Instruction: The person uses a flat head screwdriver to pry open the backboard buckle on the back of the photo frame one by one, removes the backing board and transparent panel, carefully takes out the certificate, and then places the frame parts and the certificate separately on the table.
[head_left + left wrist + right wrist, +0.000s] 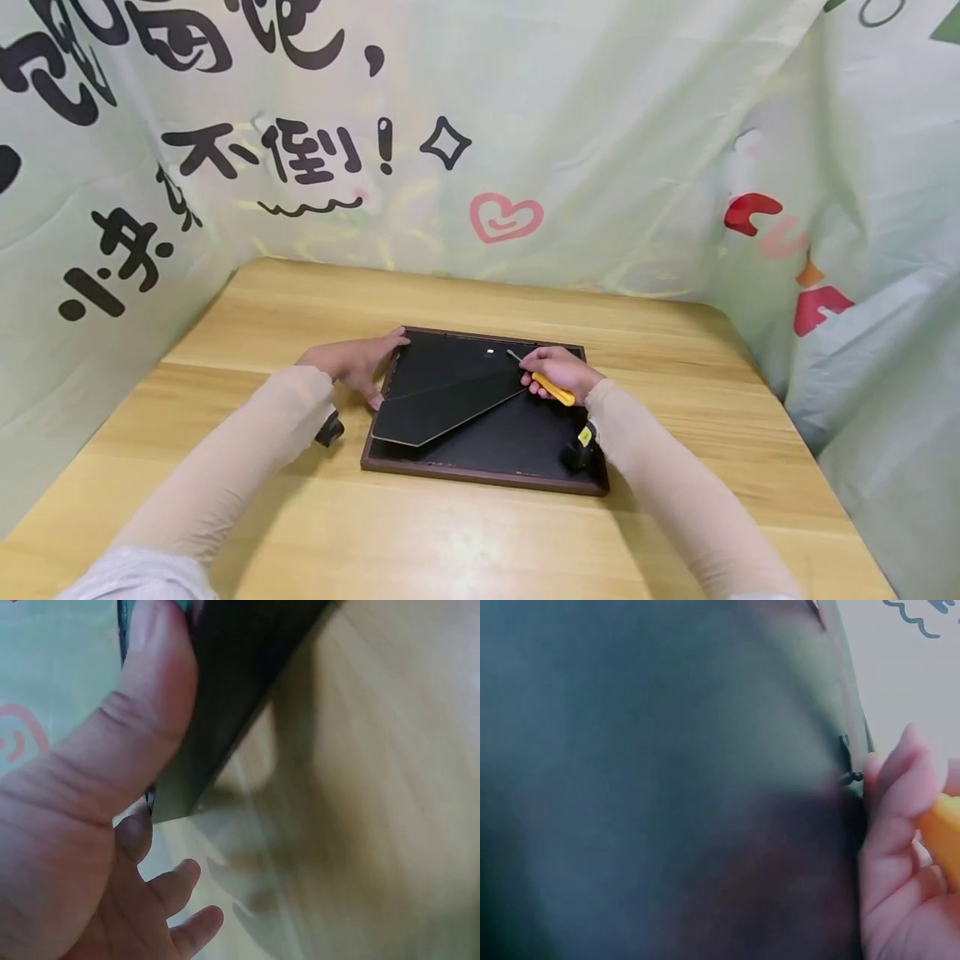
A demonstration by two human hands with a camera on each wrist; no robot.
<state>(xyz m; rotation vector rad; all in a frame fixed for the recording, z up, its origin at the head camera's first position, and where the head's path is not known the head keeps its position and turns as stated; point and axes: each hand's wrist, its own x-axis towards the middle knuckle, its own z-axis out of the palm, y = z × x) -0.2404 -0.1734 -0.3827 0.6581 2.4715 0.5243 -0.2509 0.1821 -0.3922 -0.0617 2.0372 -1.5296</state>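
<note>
A dark picture frame [480,477] lies with its black back up on the table. A long black stand flap [435,412] is folded out slantwise over that back. My left hand [348,365] holds the frame's left edge, its thumb near the flap and a fingertip by the far left corner. In the left wrist view, the thumb [150,697] lies along the dark edge while other fingers are spread beyond it. My right hand [558,372] grips a yellow-handled screwdriver [555,390], its thin grey tip pointing at the upper part of the back.
The wooden table [300,517] stretches around the frame. Behind and beside it hang pale printed cloth sheets [600,150] reaching down to the table edges. Dark wrist cameras [579,454] sit under both forearms, the right one over the frame's near right corner.
</note>
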